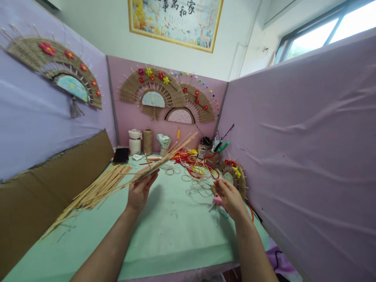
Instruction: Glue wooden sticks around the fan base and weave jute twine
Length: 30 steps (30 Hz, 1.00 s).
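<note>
My left hand (141,190) is raised over the green table (164,235) and grips a fan of thin bamboo sticks (170,152) that point up and to the right. My right hand (229,197) hovers low at the right side of the table, fingers curled, next to a small pink object (217,200); whether it holds anything is unclear. A small woven fan with red and yellow flowers (235,174) leans just beyond the right hand. Loose twine (194,184) and red and yellow cords (196,164) lie between the hands.
A pile of bamboo strips (94,192) lies at the left beside a cardboard sheet (53,184). A white jar (135,141), a twine spool (147,141), a phone (121,154) and a tool cup (213,150) stand at the back. Pink partition walls (308,156) carry woven fans (152,92).
</note>
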Tool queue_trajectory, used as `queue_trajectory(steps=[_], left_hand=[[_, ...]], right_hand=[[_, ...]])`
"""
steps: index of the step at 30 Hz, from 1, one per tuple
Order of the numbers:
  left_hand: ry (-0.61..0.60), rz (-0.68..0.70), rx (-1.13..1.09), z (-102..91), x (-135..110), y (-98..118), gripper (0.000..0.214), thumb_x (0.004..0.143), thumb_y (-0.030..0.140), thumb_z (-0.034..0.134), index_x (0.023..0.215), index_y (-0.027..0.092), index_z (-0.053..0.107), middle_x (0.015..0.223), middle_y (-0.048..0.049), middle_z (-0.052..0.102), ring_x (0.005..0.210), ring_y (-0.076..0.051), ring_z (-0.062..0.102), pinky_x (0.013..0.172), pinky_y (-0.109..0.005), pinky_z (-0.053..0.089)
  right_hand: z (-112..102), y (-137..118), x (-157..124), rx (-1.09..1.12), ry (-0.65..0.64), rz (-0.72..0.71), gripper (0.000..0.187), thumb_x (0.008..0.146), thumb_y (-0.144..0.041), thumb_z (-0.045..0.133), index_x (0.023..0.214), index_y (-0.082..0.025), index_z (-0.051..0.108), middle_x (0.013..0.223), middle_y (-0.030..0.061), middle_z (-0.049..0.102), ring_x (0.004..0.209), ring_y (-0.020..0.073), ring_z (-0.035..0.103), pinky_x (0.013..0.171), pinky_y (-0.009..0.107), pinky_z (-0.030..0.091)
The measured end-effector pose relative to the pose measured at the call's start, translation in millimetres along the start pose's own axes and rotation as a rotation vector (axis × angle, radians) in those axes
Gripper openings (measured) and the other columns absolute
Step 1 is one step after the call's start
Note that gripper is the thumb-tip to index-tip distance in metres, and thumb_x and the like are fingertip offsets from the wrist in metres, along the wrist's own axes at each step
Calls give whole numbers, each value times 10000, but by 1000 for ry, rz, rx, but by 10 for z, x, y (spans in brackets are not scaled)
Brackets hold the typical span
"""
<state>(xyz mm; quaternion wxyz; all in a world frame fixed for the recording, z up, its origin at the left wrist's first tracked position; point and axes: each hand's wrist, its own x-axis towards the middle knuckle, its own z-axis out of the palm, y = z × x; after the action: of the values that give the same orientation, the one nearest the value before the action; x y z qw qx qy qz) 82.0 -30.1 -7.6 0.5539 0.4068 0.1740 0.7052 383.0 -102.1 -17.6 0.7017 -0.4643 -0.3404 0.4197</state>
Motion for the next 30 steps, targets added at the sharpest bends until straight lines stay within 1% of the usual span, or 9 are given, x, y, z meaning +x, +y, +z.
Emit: queue_trajectory(steps=[3,7,10,13,15,17,23,26,30], left_hand=[[37,-12,-38,9,16,21,254,697,233,754,949,207,729,1037,-59,740,1052,-290,662,1032,-478,431],[71,-14,-46,11,36,37,227,683,234,753,908,210,734,981,-50,752,1019,-289,677,1015,-458,450],[90,-13,-40,7,53,43,217,679,242,749,892,204,731,960,-55,753,1019,-291,677,1008,-459,455],[101,-16,-35,4,60,47,221,674,245,750,888,197,726,948,-58,752,1019,-295,676,1005,-475,456],[103,-19,-36,3,60,49,228,673,245,752,893,195,724,952,-59,751,1015,-294,678,1003,-474,459],[103,-26,-45,2,60,52,231,674,239,750,900,200,722,959,-53,750,1014,-285,679,1002,-460,465],[159,-58,-99,-21,92,63,235,660,213,752,890,201,708,983,-30,741,1011,-256,681,973,-387,501],[192,-49,-103,-49,120,63,281,667,211,741,944,208,692,1029,-31,726,1023,-243,676,971,-379,504],[232,-34,-96,-85,149,54,239,669,203,733,901,206,674,1002,-26,722,1012,-245,680,957,-392,513]], right_hand=[[-151,-73,-58,39,173,-136,369,545,-391,855,775,-202,636,736,-22,630,655,117,586,625,245,504],[-254,-212,-125,195,416,-348,375,553,-354,846,717,-202,546,622,-78,529,555,66,506,554,197,453],[-264,-308,-222,258,468,-519,413,618,-333,822,668,-200,435,573,-97,442,523,53,450,525,190,407],[-212,-379,-331,248,438,-612,529,728,-364,763,591,-181,286,511,-101,300,462,41,322,470,190,322],[-143,-409,-390,253,383,-589,571,795,-429,696,561,-175,241,489,-98,228,431,40,236,432,202,253],[-56,-421,-433,286,296,-518,579,839,-482,629,544,-177,235,478,-92,207,418,43,198,413,218,213],[167,-329,-468,282,75,-324,508,850,-482,601,559,-189,304,503,-76,280,425,55,245,408,220,232],[165,-253,-440,280,67,-283,428,807,-457,656,609,-194,381,545,-73,346,445,56,301,424,207,282],[39,-176,-391,266,131,-273,314,706,-373,756,690,-202,493,641,-54,487,528,60,432,503,198,396]])
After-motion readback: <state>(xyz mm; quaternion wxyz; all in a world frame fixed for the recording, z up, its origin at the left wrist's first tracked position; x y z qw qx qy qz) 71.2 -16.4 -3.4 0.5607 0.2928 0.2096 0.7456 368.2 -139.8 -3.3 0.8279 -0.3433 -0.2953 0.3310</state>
